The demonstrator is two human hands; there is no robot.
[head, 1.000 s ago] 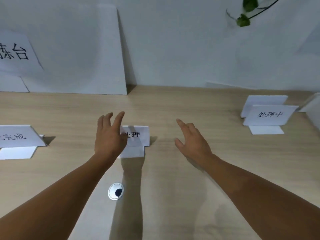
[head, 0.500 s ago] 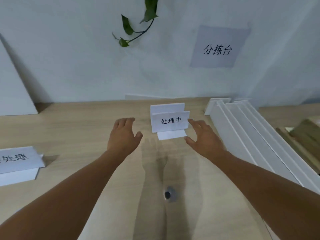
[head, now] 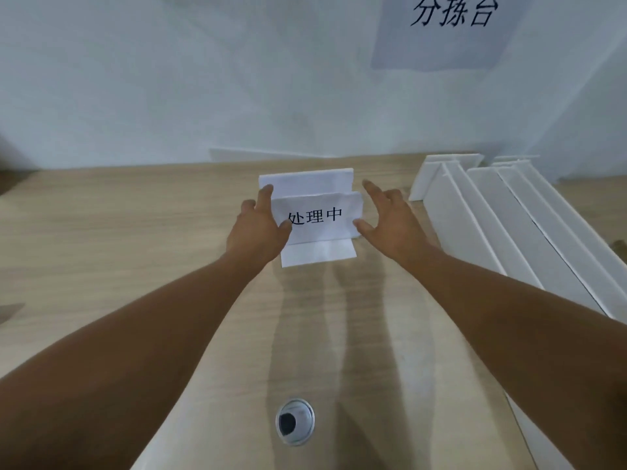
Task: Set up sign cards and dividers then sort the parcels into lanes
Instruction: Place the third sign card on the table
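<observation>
A folded white sign card (head: 334, 201) printed with black characters stands on the wooden table (head: 118, 232), in the middle toward the back. My left hand (head: 258, 228) holds its left edge, thumb on the printed front and fingers along the side. At the card's right edge is my right hand (head: 390, 218), fingers straight and thumb tip at the front panel. Several long white dividers (head: 509, 225) lie side by side on the table to the right. No parcel is in view.
A round metal cable hole (head: 294, 421) sits in the table near me. A paper sign with large characters (head: 451, 25) hangs on the pale wall behind. A flat white strip (head: 271, 154) lies along the wall's foot.
The view swung right from the middle sign card to this one. Both hands moved forward and closed in on its two sides, and the left thumb now lies on its front.
</observation>
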